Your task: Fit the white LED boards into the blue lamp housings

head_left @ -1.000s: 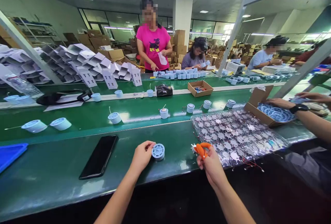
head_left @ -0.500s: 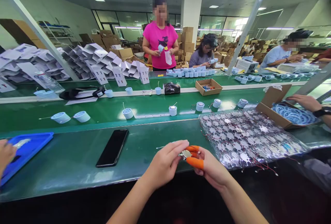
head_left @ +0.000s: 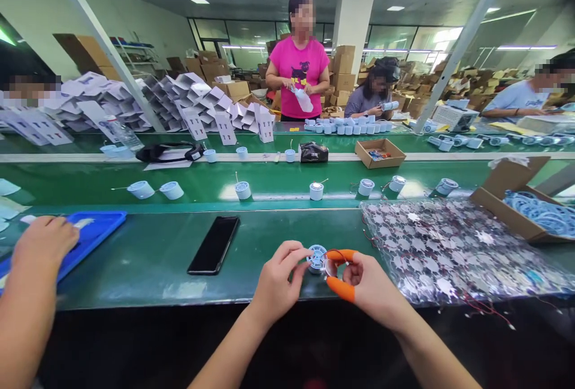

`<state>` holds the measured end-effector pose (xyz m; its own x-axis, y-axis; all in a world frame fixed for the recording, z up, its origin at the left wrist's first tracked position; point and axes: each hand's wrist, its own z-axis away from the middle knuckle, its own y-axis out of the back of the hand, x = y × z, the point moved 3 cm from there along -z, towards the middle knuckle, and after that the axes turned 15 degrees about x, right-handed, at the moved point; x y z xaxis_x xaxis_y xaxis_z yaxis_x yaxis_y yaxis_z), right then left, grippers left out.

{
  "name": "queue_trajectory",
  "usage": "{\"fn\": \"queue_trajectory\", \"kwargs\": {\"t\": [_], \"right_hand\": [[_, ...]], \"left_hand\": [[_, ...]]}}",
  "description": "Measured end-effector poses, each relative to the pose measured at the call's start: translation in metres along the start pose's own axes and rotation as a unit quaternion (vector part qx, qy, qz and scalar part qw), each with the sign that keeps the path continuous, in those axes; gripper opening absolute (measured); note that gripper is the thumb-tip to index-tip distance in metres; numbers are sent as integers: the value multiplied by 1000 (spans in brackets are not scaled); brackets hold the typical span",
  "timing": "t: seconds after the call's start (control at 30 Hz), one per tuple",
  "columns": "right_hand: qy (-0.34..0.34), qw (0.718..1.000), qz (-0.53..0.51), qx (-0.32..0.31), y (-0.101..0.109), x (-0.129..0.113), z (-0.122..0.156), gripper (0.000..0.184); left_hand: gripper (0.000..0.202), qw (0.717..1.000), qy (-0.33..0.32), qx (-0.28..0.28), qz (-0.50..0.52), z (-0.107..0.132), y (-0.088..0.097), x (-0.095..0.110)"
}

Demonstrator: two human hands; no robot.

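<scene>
My left hand (head_left: 282, 276) is closed, its thumb and fingertips pinching the left rim of a light-blue round housing (head_left: 317, 255) with a spoked top, low over the green bench near its front edge. My right hand (head_left: 359, 278) wears orange finger cots on thumb and forefinger. Between them it grips a small round disc (head_left: 331, 267) with thin dark-red wires, held on edge at the housing's right side. The disc's far side is hidden. To the right, a clear tray of discs (head_left: 426, 245) holds many similar pieces with red wires dangling over the bench edge.
A black phone (head_left: 214, 245) lies left on the bench. Beyond it, several blue housings (head_left: 242, 190) stand on the green belt. Far right is a carton of light-blue rings (head_left: 534, 212). A co-worker's hand (head_left: 47, 242) reaches over a blue tray (head_left: 101, 219) at left.
My hands have moved slightly apart, and the light-blue housing now shows between them. The disc has turned on edge in my right hand. The view has swung left; the co-worker's hand at right is gone.
</scene>
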<state>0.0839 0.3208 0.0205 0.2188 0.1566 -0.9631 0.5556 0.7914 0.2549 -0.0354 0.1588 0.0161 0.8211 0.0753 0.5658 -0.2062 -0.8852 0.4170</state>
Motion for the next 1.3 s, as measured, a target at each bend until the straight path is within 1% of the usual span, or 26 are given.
{"fn": "queue_trajectory", "kwargs": {"t": [0.07, 0.13, 0.17, 0.2, 0.23, 0.3, 0.37, 0.43, 0.5, 0.57, 0.63, 0.7, 0.73, 0.8, 0.87, 0.93, 0.97, 1.03, 1.13, 1.17, 1.23, 1.3], "right_hand": [[10, 1000, -5, -26, -5, -3, 1, 32], [21, 999, -4, -47, -8, -5, 1, 27], [26, 998, -1, -54, -8, -5, 1, 25], [26, 998, 4, -58, -9, -6, 1, 25], [24, 998, 12, -55, -8, -6, 1, 28], [19, 999, 38, -28, -7, -6, 0, 34], [28, 996, 80, 15, -6, -6, -2, 39], [58, 988, 127, 63, -7, -5, -6, 38], [87, 975, 175, 105, -10, -2, -11, 35], [102, 960, 222, 135, -14, 2, -16, 31], [102, 948, 262, 148, -18, 6, -21, 28], [99, 940, 290, 150, -23, 9, -25, 25], [95, 936, 303, 150, -26, 9, -26, 24], [86, 929, 325, 155, -32, 10, -29, 23], [84, 923, 340, 161, -38, 12, -30, 23], [88, 921, 340, 170, -41, 15, -30, 23], [95, 922, 334, 169, -42, 17, -30, 23], [120, 929, 311, 161, -41, 22, -30, 28], [196, 936, 255, 140, -35, 27, -28, 43], [221, 936, 240, 129, -32, 27, -28, 44], [252, 937, 223, 97, -28, 28, -30, 39], [254, 941, 215, 65, -26, 27, -33, 32]], "left_hand": [[44, 997, -80, -14, 9, 1, -1, 2], [54, 986, -163, -29, 11, 2, -2, 4], [55, 981, -192, -28, 6, 3, -1, 3], [55, 978, -208, -21, -1, 3, 0, 2], [53, 978, -210, -11, -7, 3, 2, 0], [43, 985, -175, -6, -2, 2, 4, -5], [31, 994, -100, -24, 21, 0, 4, -12], [24, 998, -20, -53, 25, 0, 0, -18], [22, 998, 35, -59, 4, -2, -4, -25], [22, 996, 70, -43, -18, -4, -9, -34], [22, 993, 109, -31, -25, -4, -15, -45], [17, 986, 164, -29, -18, -3, -22, -56], [15, 981, 193, -34, -12, -1, -26, -61], [19, 970, 237, -52, 0, 3, -34, -68], [27, 966, 245, -88, 6, 7, -42, -70], [35, 969, 218, -116, 6, 10, -48, -68], [39, 973, 197, -121, 4, 12, -50, -67], [43, 981, 158, -111, -3, 15, -53, -65], [43, 989, 118, -85, -13, 20, -54, -66], [43, 991, 111, -80, -16, 21, -54, -67], [41, 991, 103, -78, -19, 22, -54, -68], [41, 991, 103, -78, -18, 23, -54, -69]]}}
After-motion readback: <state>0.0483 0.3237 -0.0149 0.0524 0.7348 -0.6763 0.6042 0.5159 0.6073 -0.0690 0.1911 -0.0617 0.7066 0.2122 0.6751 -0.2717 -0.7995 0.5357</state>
